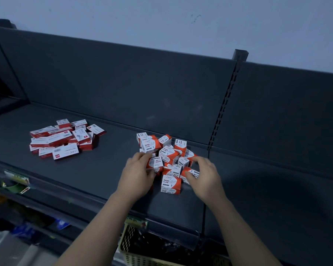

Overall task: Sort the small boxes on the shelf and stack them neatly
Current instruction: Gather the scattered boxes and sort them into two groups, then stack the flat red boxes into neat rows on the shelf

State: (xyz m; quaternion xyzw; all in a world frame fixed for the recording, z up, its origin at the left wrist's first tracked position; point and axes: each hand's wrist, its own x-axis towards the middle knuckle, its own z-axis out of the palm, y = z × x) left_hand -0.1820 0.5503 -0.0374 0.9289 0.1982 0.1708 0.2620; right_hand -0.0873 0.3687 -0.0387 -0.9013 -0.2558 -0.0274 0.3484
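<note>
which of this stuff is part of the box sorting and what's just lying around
Part of the job: orange paper clip boxes, with the left hand and right hand each gripping one; red flat boxes; shelf.
Just lying about: yellow basket below; price labels on the shelf edge.

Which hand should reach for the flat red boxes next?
Probably the left hand: it sits on the side of the paper clip boxes nearer the flat red boxes, with open shelf between. The right hand would have to cross that pile. Both hands grip paper clip boxes now.
</note>
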